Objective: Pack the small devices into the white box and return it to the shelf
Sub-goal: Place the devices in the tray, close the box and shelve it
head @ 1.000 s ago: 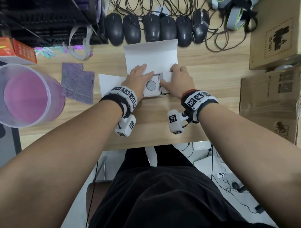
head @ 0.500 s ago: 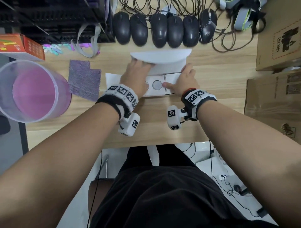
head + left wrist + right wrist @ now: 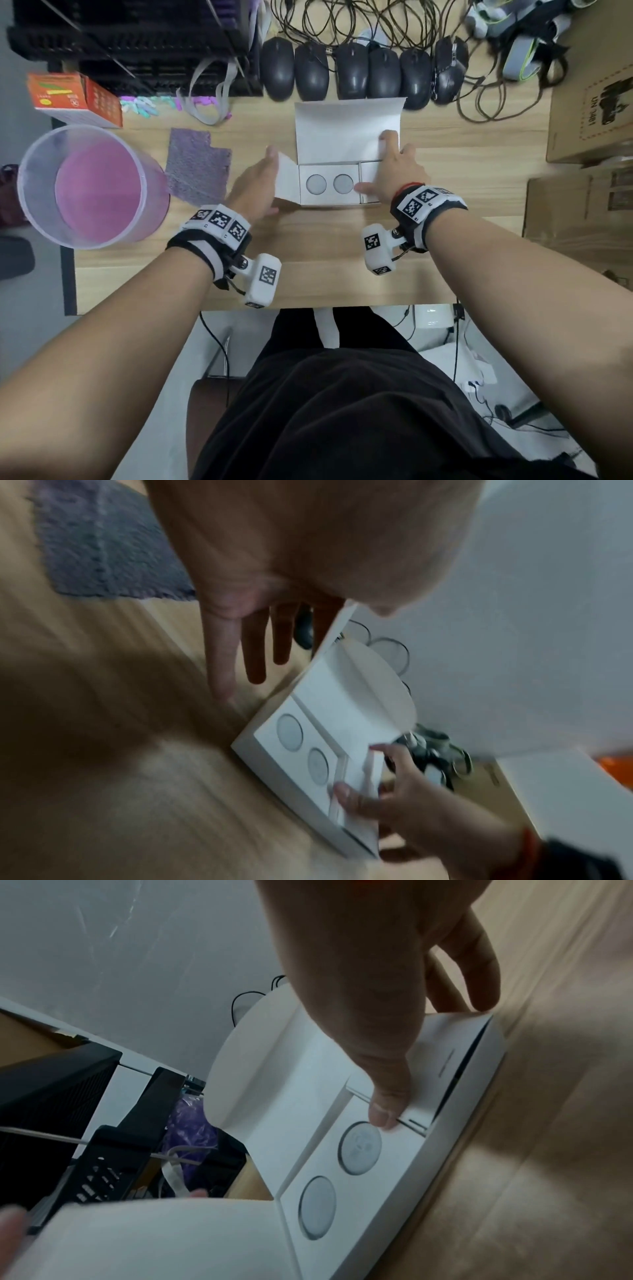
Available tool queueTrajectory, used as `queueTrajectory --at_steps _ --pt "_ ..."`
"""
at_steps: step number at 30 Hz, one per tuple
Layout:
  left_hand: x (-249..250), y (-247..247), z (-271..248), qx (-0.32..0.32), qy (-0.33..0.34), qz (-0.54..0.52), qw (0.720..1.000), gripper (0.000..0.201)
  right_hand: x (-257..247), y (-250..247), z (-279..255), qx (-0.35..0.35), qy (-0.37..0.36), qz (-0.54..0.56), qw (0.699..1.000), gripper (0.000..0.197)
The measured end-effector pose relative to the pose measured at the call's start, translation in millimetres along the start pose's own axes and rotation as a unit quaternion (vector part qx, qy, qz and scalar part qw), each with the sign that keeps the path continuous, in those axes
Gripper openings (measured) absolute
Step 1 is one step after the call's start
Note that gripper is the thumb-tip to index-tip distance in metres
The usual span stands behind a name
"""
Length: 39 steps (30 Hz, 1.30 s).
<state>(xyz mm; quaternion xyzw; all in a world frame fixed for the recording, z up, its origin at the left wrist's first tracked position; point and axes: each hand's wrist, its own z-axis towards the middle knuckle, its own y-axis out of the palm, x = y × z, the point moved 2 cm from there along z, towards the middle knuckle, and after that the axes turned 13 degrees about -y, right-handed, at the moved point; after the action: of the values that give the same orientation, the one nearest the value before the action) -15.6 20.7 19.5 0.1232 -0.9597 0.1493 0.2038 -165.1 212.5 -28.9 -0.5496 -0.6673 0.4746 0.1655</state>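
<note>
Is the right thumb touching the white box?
Touching. In the right wrist view the right hand's thumb tip presses on the white box's insert, right beside a round device.

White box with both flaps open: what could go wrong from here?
1. The tall rear lid flap stands near the row of black computer mice; swinging or sliding the white cardboard box could snag them.
2. The two round grey devices sit uncovered in their tray; tilting before closing might spill them.
3. The left hand only props the side flap, which may spring back.
</note>
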Motion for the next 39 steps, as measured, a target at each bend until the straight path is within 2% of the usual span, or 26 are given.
queueTrajectory --at_steps 2,4,8,11,14,18,21,25,28,33,36,39 --pt "3.9 16.9 -0.2 -0.034 0.082 0.094 0.992 0.073 0.6 -3.6 2.6 -0.02 -0.001 -0.007 1.0 0.092" --pt "5.3 32.1 4.5 -0.031 0.135 0.194 0.971 0.068 1.3 -5.1 4.8 -0.029 0.001 -0.014 0.999 0.097" --pt "3.9 52.2 18.1 0.04 0.152 0.399 0.903 0.067 1.0 -1.9 8.1 -0.034 -0.001 -0.023 0.999 0.092" --pt "6.3 63.7 23.2 0.06 0.172 0.491 0.852 0.073 5.7 0.0 11.2 -0.036 -0.007 -0.018 0.999 0.09" --pt "7.8 69.3 29.5 0.083 0.172 0.518 0.834 0.082 11.7 -0.3 16.8 -0.069 -0.02 -0.012 0.997 0.099" --pt "11.6 68.9 31.7 0.094 0.181 0.504 0.839 0.083 16.6 -8.1 25.8 -0.116 -0.039 0.01 0.992 0.12" --pt "14.5 67.0 32.0 0.091 0.175 0.494 0.846 0.1 22.5 -15.4 30.3 -0.128 -0.045 0.072 0.988 0.115" --pt "18.2 65.4 30.2 0.086 0.181 0.504 0.84 0.108 19.1 -14.6 30.1 -0.113 -0.033 0.09 0.989 0.11" --pt "20.8 69.7 25.8 0.087 0.205 0.541 0.811 0.115 13.6 -12.2 26.9 -0.104 -0.022 0.086 0.991 0.113" --pt "26.8 75.4 21.8 0.088 0.211 0.615 0.754 0.108 15.0 -9.1 26.1 -0.091 -0.021 0.073 0.993 0.111" --pt "28.6 77.3 23.9 0.08 0.207 0.64 0.735 0.107 15.7 -6.9 22.5 -0.082 -0.021 0.05 0.995 0.108" --pt "31.3 78.4 23.5 0.079 0.199 0.645 0.734 0.102 17.3 -4.1 20.9 -0.092 -0.031 0.027 0.995 0.109"
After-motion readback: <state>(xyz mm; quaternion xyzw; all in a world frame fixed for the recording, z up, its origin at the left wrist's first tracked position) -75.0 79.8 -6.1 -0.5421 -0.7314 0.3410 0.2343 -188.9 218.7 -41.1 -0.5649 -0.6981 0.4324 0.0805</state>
